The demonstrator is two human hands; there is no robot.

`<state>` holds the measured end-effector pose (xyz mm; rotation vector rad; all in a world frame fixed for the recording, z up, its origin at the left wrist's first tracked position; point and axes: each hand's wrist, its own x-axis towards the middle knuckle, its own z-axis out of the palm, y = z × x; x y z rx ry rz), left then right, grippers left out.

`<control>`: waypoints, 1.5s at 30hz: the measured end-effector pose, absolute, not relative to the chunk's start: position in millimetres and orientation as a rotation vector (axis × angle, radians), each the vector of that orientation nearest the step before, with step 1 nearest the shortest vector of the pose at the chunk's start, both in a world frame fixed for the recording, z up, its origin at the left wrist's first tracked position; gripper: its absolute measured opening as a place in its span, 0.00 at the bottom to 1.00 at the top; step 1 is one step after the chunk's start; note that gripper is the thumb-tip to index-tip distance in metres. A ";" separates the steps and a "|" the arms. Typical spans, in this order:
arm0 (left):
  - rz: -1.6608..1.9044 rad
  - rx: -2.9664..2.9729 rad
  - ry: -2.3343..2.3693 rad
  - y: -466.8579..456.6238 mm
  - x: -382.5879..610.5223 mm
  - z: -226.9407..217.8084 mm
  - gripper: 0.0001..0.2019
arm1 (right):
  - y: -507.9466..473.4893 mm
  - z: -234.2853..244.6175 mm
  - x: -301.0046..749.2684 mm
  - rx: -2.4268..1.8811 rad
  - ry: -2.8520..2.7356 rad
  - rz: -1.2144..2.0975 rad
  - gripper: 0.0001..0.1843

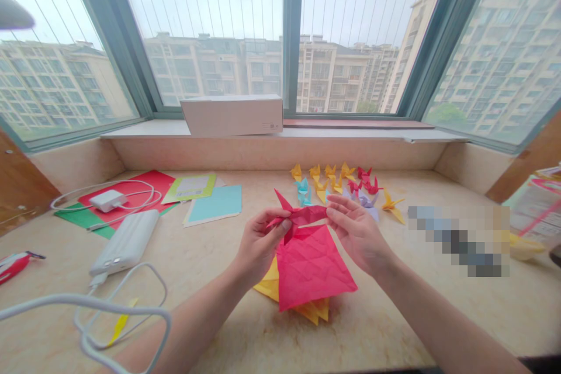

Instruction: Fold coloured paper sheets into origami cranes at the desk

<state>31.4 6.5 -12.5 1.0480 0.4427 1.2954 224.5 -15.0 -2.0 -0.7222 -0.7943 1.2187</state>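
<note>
Between my two hands is a red origami crane, partly folded, with one pointed end sticking up at the left. My left hand pinches its left part between thumb and fingers. With thumb and fingertips, my right hand grips the right end. Just below lies a creased red paper sheet, spread over yellow folded papers. Behind the hands, several small finished paper cranes in yellow, blue, red and purple stand in rows. A larger yellow crane sits to their right.
At the left are a white power bank, a white charger, a looping cable and coloured paper sheets. A white box rests on the window ledge. A blurred-out patch covers something at the right, beside a plastic package.
</note>
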 end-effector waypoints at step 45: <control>1.051 0.925 0.521 -1.5 38.7 -7.3 0.33 | -35.7 -13.5 210.8 -0.706 -1.450 0.934 0.04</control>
